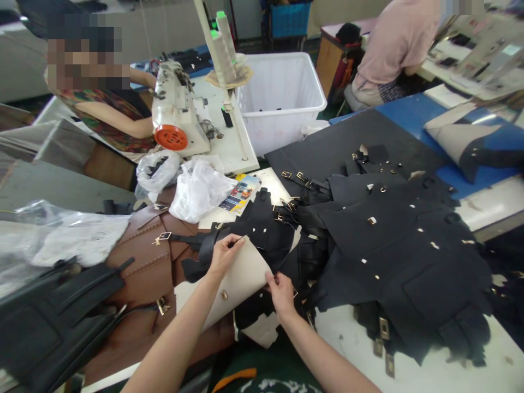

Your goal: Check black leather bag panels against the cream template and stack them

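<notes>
Between my two hands is a beige leather panel (241, 278), its pale side up, with a small gold metal fitting set in it. My left hand (227, 254) pinches the far edge. The thumb and fingers of my right hand (281, 289) close on its right corner. Beneath and beyond the panel lies a heap of black leather pieces (262, 215) with straps and gold buckles (286, 207). Brown leather pieces (143, 262) are stacked to the left, partly under the panel. What lies directly below the panel is hidden.
Many black leather panels (393, 251) with gold fittings cover the right side. At left are black leather parts (61, 322) and plastic bags (200, 188). Beyond stand a sewing machine (180, 109), thread cones (223, 54) and a white bin (282, 87). Two other people (393, 49) sit nearby.
</notes>
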A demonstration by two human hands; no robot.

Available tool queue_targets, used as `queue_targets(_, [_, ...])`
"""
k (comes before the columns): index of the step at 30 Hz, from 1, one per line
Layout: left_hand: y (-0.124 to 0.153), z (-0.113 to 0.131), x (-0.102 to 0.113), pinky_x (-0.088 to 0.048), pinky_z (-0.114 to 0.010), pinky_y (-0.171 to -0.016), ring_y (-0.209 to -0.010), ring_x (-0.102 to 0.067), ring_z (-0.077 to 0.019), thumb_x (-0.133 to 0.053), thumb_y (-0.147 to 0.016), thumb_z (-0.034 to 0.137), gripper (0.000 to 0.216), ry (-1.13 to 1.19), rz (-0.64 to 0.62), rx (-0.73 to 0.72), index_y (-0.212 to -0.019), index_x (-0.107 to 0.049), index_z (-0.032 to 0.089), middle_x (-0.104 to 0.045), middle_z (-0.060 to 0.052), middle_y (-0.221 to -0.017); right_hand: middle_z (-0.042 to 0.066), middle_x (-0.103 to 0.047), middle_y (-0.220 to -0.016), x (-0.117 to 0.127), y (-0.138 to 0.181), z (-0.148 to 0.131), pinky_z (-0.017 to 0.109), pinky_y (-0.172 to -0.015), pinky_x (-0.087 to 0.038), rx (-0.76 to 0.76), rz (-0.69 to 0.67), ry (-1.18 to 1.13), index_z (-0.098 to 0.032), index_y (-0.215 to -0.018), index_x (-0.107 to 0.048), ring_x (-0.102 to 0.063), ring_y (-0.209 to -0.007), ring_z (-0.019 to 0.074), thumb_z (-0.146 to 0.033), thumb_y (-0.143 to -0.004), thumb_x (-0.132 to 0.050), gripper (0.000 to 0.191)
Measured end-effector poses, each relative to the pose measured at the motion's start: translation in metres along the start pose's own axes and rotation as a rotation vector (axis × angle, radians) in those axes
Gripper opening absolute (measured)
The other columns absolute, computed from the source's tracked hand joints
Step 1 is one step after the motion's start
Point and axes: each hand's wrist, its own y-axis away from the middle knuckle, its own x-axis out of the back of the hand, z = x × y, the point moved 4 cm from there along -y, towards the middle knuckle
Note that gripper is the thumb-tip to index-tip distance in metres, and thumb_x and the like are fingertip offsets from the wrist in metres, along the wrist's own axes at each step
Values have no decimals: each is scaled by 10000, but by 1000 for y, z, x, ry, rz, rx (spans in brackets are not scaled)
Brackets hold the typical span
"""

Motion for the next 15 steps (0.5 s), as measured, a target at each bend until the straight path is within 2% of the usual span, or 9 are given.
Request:
queue_targets(3, [-2, 0, -3, -401, -233, -707, -755, -554, -154, -686, -772, 393, 215, -46, 34, -23, -784, -688, 179, -655, -5, -771, 81, -713, -771, -4, 0, -3, 340, -628, -552, -4, -49, -82, -153, -849, -673, -651, -674, 226, -635, -775, -576, 497])
queue_targets(8, [-4, 1, -3, -412, -237, -661, -712, -551, -154, -647, -787, 446, 283, -53, 53, -25, -785, -669, 164, -641, -12, -753, 75, -717, -816, -7, 1, -6, 351, -640, -556, -20, -102, -234, -149, -895, -659, -653, -681, 224, -584, -769, -625, 455])
queue_targets(15, [3, 9, -5, -425, -245, -641, -699, -573, -160, -629, -800, 450, 284, -95, 30, -49, -783, -651, 167, -651, -18, -750, 74, -705, -811, 0, 0, 1, 380, -669, -554, -94, -75, -299, -171, -784, -624, -652, -727, 243, -581, -723, -678, 418])
